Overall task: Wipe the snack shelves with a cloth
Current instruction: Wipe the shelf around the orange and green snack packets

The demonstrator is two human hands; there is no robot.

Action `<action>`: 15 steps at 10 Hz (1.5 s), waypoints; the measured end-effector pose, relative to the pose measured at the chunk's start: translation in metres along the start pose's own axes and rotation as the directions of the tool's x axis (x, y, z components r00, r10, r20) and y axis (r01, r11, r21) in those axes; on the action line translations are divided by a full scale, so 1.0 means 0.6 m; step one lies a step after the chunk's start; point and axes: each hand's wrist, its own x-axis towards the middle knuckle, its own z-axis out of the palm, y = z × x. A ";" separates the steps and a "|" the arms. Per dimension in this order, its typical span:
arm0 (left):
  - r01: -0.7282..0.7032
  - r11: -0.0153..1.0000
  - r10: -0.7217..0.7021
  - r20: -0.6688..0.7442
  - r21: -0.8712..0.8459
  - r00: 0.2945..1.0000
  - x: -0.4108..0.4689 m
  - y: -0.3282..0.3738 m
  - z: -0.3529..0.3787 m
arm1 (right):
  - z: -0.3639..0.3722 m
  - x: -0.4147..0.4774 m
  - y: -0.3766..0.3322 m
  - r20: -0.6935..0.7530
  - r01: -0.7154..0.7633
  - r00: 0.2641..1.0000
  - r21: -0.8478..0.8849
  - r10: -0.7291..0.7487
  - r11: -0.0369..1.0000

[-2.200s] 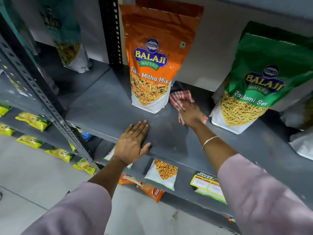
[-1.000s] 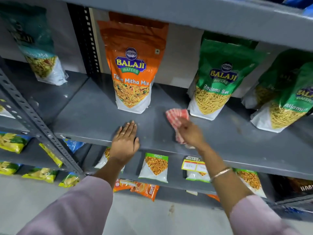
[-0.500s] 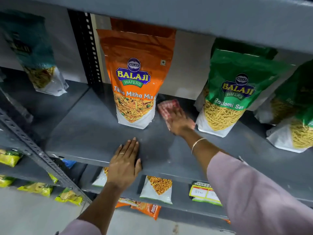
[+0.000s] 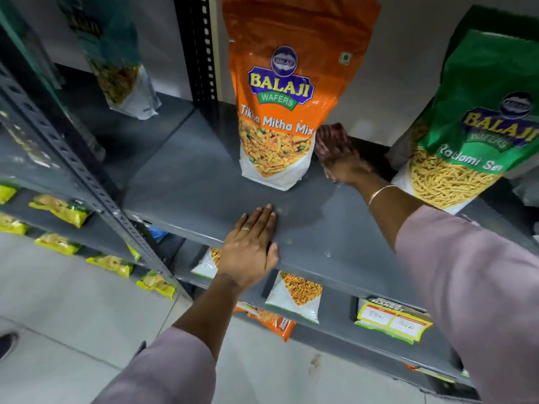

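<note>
My right hand (image 4: 345, 163) is reaching to the back edge of the grey shelf (image 4: 186, 182), pressed down flat on the red-and-white cloth (image 4: 329, 138). It's less a pinch and more a palm-down grip, fingers spread over the cloth, which is a bit blurred. The cloth sits in the gap between the orange Tikha Mitha Mix bag (image 4: 280, 112) and the green Ratlami Sev bag (image 4: 472, 135), just beside the orange one's lower right corner. Both bags stand upright and lean against the wall at the back of the shelf.

My left hand (image 4: 250, 249) is holding nothing, just lying open and flat on the front edge of the same shelf with the thumb hanging over the lip. Ring on one finger, thin bangle (image 4: 379, 193) on my right wrist, pinkish sleeves on both arms.

Next shelf down has small snack packets (image 4: 294, 295) and a yellow price label (image 4: 393, 319). Off to the left, past the slotted upright (image 4: 87, 182), there's another bag on the neighbouring shelf and yellow packets (image 4: 58, 208) lower down.
</note>
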 end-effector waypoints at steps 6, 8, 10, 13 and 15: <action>-0.008 1.000 0.008 -0.046 0.001 0.999 0.031 0.002 -0.006 | -0.038 -0.008 0.022 -0.049 -0.164 0.986 -0.108 0.160 0.980; -0.009 1.000 0.009 -0.078 -0.009 0.997 0.034 -0.002 0.001 | -0.060 0.004 0.012 0.071 -0.091 0.992 -0.160 0.103 0.983; -0.011 1.000 0.010 -0.053 -0.016 0.999 0.032 -0.001 0.000 | -0.050 0.004 0.005 -0.018 0.047 0.998 -0.325 -0.056 0.945; -0.020 0.999 0.021 0.014 -0.035 1.000 0.028 0.001 -0.012 | 0.007 -0.184 -0.044 -0.141 -0.067 0.989 -0.140 0.047 0.988; -0.015 0.999 0.016 0.058 -0.029 0.998 0.024 0.006 -0.027 | 0.056 -0.408 -0.071 -0.233 0.163 0.958 -0.029 -0.165 0.986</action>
